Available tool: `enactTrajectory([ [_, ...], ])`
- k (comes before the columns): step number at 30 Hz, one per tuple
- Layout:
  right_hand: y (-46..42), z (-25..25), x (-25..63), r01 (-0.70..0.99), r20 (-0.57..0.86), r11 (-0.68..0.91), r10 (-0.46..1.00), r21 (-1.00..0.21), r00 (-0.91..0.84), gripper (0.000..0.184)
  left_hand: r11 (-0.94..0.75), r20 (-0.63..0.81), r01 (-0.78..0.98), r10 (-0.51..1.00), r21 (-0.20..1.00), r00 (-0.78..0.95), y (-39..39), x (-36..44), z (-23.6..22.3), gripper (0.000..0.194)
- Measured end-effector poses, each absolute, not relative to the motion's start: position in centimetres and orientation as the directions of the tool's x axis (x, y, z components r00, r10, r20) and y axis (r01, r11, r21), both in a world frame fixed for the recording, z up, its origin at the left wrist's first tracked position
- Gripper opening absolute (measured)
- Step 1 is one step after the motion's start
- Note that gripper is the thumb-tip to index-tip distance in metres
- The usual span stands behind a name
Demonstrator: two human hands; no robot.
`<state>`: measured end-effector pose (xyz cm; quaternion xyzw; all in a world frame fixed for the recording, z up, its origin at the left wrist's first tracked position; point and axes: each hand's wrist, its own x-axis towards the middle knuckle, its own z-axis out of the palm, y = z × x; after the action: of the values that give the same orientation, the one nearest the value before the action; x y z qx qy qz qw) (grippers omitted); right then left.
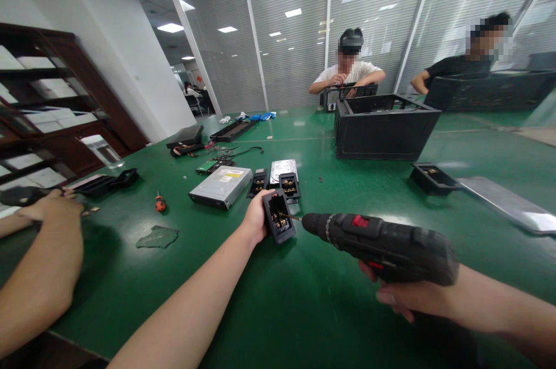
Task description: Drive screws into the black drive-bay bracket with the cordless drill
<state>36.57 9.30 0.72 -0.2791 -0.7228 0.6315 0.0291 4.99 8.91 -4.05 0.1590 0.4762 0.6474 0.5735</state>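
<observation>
My left hand [257, 218] grips a small black plastic box [284, 234] with brass-coloured metal parts inside, held tilted above the green table. In my right hand [402, 293] is a black cordless drill [377, 241] with red switches, its bit [292, 216] pointing left into the mouth of the box. Whether the bit touches a screw is too small to tell. Just behind the held box lie two similar black boxes [288, 185], beside a hard drive [283, 170]. A silver optical drive [221, 183] sits left of them.
A black computer case [382, 131] stands at the back right. An orange screwdriver [160, 202] and a glass shard [157, 237] lie left of my arm. Another person's arms [47, 241] reach in at far left; two people sit across the green table [304, 299].
</observation>
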Motion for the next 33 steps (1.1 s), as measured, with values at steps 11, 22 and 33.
enactTrajectory([
  [11, 9.19, 0.82, 36.57, 0.409, -0.328, 0.1, 0.443, -0.907, -0.834, 0.027, 0.105, -0.35, -0.59, 0.881, 0.801, -0.318, 8.74, 5.29, -3.61, 0.018],
  [22, 9.24, 0.77, 36.61, 0.377, -0.301, 0.093, 0.441, -0.922, -0.846, 0.025, 0.102, -0.336, -0.585, 0.89, 0.805, -0.308, 8.82, 5.04, -4.03, 0.021],
  [33, 9.19, 0.99, 36.71, 0.356, -0.284, 0.089, 0.44, -0.93, -0.852, 0.023, 0.1, -0.327, -0.57, 0.892, 0.816, -0.311, 8.88, 5.07, -4.04, 0.021],
])
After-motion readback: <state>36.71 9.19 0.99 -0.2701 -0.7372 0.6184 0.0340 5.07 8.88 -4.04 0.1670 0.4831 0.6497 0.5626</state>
